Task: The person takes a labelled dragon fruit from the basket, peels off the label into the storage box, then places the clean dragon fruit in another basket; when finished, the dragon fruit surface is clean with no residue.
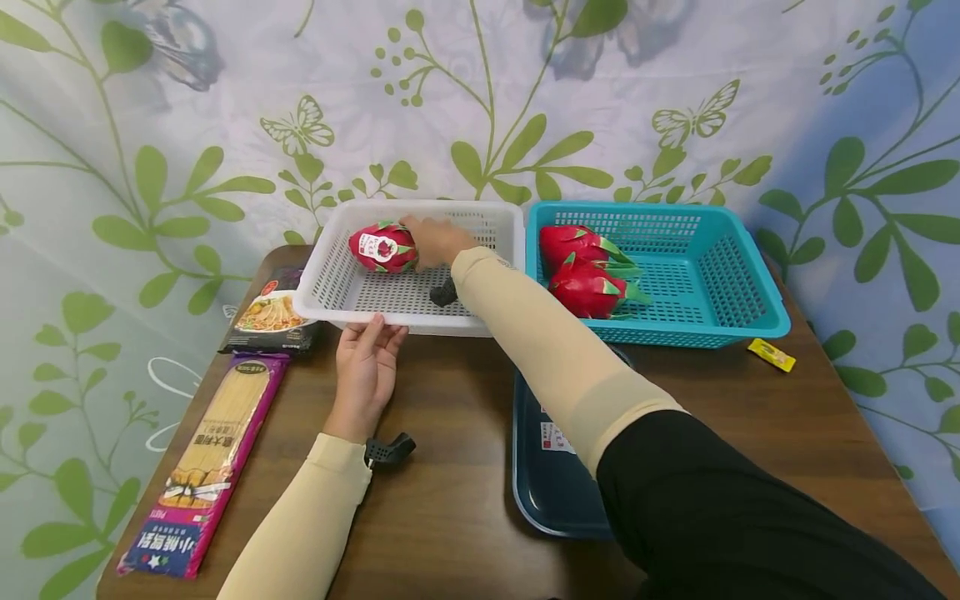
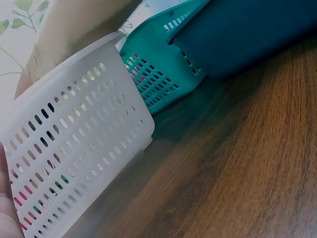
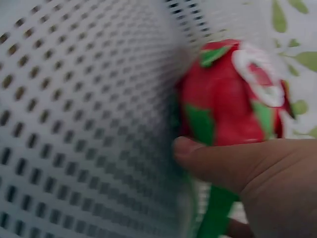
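Head view bright — right wrist view blurred

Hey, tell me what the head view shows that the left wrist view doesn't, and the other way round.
Only the head view shows the right hand at the labelled dragon fruit, plus the pasta pack, the noodle pack and the small yellow packet. Only the left wrist view shows the white basket's slotted outer side up close, with pink and green glimpses through it. Both show that basket, the teal basket, the dark blue tray, the wooden table and the left hand.
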Available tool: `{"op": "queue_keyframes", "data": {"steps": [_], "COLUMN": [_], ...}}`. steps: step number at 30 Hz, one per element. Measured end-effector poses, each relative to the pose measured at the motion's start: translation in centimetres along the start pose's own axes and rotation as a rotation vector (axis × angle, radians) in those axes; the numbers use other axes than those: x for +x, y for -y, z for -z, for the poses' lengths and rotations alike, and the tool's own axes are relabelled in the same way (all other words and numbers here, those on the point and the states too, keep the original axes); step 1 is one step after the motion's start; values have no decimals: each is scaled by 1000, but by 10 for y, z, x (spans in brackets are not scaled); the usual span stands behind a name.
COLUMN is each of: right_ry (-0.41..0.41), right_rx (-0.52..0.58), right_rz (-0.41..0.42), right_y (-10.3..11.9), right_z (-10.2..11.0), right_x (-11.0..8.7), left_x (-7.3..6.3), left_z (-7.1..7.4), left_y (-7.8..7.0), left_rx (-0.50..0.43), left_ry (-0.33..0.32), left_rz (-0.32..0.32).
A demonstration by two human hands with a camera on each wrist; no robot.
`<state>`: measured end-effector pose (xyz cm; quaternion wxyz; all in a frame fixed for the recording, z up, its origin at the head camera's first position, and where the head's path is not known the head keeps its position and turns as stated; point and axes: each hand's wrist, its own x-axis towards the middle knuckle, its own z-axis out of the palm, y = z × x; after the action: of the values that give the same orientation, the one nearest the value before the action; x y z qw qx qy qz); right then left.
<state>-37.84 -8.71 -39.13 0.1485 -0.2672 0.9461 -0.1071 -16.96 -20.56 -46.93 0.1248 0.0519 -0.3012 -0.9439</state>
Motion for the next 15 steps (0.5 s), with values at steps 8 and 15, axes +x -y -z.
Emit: {"op": "queue_keyframes", "data": {"steps": [8,15], "right_ry": [-50,-33], "right_rx": [-16,93], "right_rz": [83,81], "right_y": [-6,-13], "right_z": [-14,-20], "right_x": [12,9], "left_x": [4,0], "left_z": [-2,1], "left_y": [-2,1], "left_rx": [1,-6], "left_ry": [14,1], "left_rz": [-9,3]}}
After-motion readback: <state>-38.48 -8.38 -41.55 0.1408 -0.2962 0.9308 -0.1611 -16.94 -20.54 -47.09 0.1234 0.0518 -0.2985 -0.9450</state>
